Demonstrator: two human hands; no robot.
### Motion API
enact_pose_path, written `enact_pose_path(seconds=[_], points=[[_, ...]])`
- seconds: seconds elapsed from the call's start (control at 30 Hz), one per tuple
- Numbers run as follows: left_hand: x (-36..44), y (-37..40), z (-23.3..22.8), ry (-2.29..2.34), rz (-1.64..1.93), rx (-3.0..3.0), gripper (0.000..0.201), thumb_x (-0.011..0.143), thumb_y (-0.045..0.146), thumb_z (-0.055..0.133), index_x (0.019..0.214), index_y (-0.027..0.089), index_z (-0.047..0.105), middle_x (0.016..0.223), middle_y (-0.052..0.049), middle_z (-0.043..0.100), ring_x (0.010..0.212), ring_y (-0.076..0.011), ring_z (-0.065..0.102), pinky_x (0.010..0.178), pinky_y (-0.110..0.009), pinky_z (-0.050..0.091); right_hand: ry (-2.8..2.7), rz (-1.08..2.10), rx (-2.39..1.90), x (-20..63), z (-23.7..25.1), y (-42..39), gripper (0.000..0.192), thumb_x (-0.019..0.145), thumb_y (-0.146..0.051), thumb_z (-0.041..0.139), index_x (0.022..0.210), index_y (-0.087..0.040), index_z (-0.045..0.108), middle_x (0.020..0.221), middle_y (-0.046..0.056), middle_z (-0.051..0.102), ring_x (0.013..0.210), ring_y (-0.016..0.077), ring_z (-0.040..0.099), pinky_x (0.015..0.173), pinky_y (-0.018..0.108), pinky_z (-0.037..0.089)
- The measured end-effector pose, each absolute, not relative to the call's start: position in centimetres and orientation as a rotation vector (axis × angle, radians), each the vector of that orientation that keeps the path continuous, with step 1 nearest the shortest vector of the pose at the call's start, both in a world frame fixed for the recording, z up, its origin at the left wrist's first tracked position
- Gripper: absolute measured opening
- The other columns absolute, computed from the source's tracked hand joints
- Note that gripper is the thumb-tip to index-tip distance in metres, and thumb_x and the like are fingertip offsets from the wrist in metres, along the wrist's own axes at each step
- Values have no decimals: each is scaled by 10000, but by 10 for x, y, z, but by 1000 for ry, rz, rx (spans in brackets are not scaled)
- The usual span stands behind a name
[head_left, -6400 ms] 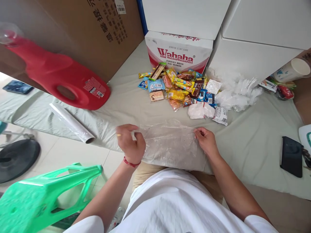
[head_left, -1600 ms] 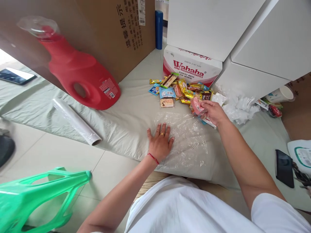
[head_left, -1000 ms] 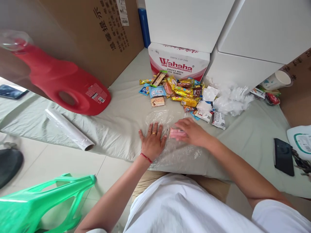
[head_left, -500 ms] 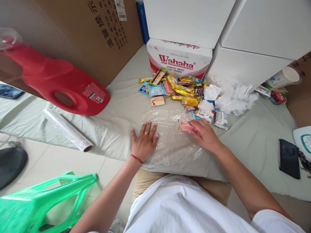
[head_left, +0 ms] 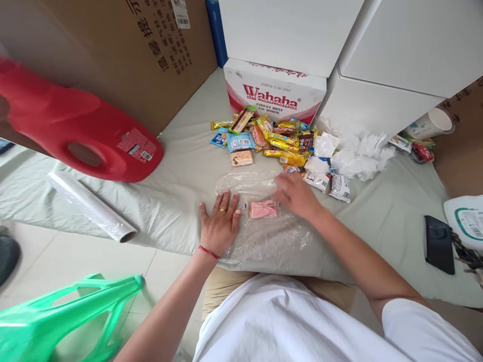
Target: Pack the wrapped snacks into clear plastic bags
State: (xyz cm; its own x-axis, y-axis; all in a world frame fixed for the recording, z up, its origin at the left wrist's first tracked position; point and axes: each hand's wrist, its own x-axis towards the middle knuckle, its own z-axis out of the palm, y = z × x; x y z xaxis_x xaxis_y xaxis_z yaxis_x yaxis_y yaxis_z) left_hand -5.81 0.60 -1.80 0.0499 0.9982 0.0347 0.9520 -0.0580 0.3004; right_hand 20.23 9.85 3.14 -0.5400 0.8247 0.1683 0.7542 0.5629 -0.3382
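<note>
Since half a second ago, the pink snack packet (head_left: 263, 208) has left the right hand. Left hand (head_left: 220, 226) lies flat, fingers spread, pinning the clear plastic sheet (head_left: 271, 236); the packet rests centrally on it; right hand (head_left: 298, 195) hovers open, empty (slightly blurred). Advise keeping the sheet taut.

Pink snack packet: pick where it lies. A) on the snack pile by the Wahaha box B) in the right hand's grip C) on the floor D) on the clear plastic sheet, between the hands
D: the pink snack packet lies on the clear plastic sheet, between the flat left hand and the right hand, which holds nothing.
</note>
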Motion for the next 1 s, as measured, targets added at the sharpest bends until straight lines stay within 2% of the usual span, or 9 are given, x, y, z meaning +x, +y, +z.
enact_pose_path(seconds=[0.07,0.13,0.23,0.33,0.43,0.53,0.7,0.9,1.0], points=[[-60,6,-19,2020,399,2094,598,1083,435,220,1631,259,384,1710,-131,342,1587,-323,336,1256,-746,126,-2349,108,-1499,215,38,130,417,1046,-254,447,1390,-135,651,1393,190,610,1304,343,491,1137,506,421],[-63,5,-20,2035,462,2051,606,1083,432,210,1636,246,374,1719,-138,324,1594,-320,323,1263,-722,158,-2336,10,-1663,226,37,160,496,989,-208,508,1469,-114,590,1450,203,576,1341,384,452,1127,541,418],[-72,3,-23,2054,578,1982,612,1082,436,223,1634,222,377,1718,-164,325,1595,-335,319,1264,-694,209,-2380,35,-1810,240,31,188,626,938,-225,570,1551,-114,507,1445,215,587,1327,423,454,1068,567,449],[-84,-2,-24,2087,763,1946,613,1077,450,282,1626,193,378,1703,-197,347,1588,-349,325,1272,-652,246,-2321,78,-1853,249,39,192,586,921,-261,595,1490,-124,571,1328,209,656,1239,409,516,1044,546,459],[-96,-13,-23,2113,956,1965,605,1070,447,357,1597,151,395,1663,-234,389,1583,-348,327,1280,-590,288,-2198,8,-1735,252,63,172,580,934,-331,605,1470,-113,576,1330,206,652,1244,392,516,1095,537,420],[-103,-26,-18,2127,1081,2005,564,1066,397,409,1574,152,405,1626,-243,417,1580,-352,326,1272,-576,316,-2289,88,-1418,242,81,133,593,977,-418,587,1516,-175,538,1403,164,622,1313,361,488,1141,525,390],[-88,-38,-1,1985,1264,2226,581,1020,253,525,1588,242,403,1617,-182,453,1577,-353,335,1252,-582,345,-2613,432,-1047,200,52,73,515,991,-347,607,1489,-216,583,1339,135,660,1351,338,462,1152,529,373],[-43,-16,4,1468,887,2645,560,1008,194,533,1546,341,486,1498,-60,640,1475,-287,505,1272,-561,289,-2637,492,-1201,182,19,53,590,963,-333,682,1521,-206,540,1420,163,598,1351,351,475,1175,566,360],[-33,-4,0,1417,820,2654,500,1011,187,520,1490,329,551,1452,-48,679,1415,-290,563,1256,-578,293,-2498,404,-1094,204,29,30,489,1001,-343,629,1469,-215,570,1422,170,579,1339,339,491,1139,564,420]])
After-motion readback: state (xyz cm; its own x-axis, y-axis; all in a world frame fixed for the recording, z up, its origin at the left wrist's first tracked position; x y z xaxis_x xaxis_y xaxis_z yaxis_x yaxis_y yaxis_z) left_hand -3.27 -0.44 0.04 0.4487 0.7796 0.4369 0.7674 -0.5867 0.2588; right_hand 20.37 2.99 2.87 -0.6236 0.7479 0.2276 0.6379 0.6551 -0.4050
